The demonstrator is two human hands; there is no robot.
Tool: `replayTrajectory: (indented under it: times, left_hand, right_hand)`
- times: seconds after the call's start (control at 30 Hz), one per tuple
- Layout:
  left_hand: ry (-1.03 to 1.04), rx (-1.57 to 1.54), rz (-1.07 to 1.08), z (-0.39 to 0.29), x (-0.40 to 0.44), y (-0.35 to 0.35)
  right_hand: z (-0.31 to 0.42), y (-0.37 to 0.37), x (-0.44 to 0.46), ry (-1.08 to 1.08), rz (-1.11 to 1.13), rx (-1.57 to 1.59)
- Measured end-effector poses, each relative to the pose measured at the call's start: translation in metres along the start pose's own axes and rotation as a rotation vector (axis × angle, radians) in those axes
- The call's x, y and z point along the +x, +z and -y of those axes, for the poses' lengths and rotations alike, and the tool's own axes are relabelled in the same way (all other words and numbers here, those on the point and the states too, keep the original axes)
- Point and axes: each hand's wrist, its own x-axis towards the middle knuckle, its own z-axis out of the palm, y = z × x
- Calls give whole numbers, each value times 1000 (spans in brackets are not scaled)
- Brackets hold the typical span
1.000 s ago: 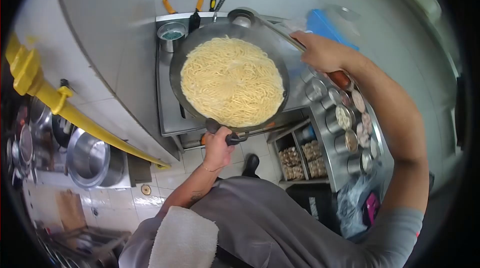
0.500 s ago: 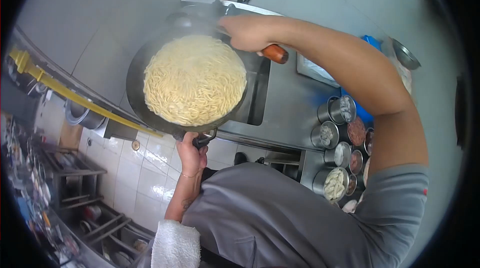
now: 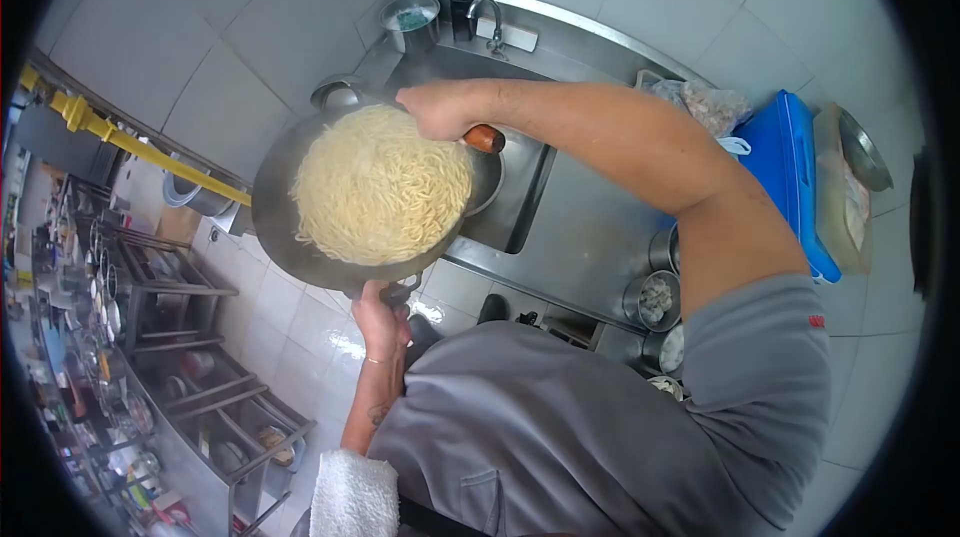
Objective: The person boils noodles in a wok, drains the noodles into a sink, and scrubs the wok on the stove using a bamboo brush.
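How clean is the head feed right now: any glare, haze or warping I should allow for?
In the head view, pale haze softens the noodles and the wok; in the head view, white glare spots the floor tiles; in the head view, wide-angle distortion crowds the left-edge clutter, and a dark lens border swallows the corners.

Left hand [image 3: 380, 323] gripping wok [image 3: 274, 187], noodles [image 3: 385, 187] inside, right hand [image 3: 442, 109] holding apparent ladle [image 3: 485, 139]
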Motion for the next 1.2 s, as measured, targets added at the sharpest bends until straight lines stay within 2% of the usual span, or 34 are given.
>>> replayTrajectory:
  times: [0.13, 0.2, 0.43, 0.53, 0.73, 0.8, 0.87, 0.93, 1.07, 1.1, 1.17, 1.2]
  left_hand:
    - [86, 0, -45, 10, 9, -3]
    - [85, 66, -65, 7, 8, 6]
    - [72, 102, -67, 3, 13, 13]
    - [66, 117, -82, -7, 3, 10]
    - [131, 116, -124, -19, 12, 1]
    - [167, 124, -161, -15, 7, 7]
    - [242, 116, -189, -15, 1, 16]
    - [220, 149, -192, -21, -3, 19]
    - [268, 267, -166, -35, 0, 30]
    - [267, 264, -190, -39, -2, 29]
    - [362, 385, -162, -54, -1, 30]
    - [372, 390, -172, -62, 2, 32]
  right_hand:
    - [-20, 15, 22, -124, -75, -42]
    - [-15, -3, 10, -36, 81, 7]
    - [-37, 4, 51, -157, 51, -181]
    - [-23, -3, 38, -122, 148, -197]
    - [-61, 25, 45, -111, -80, -106]
    - [-86, 44, 31, 35, -346, 16]
    - [-82, 33, -22, 178, -297, 239]
    - [-99, 49, -61, 252, -339, 422]
    - [-139, 130, -111, -63, -884, 427]
    - [-135, 139, -123, -79, -869, 437]
    - [-126, 152, -145, 130, -758, 732]
    - [-125, 162, -149, 117, -759, 742]
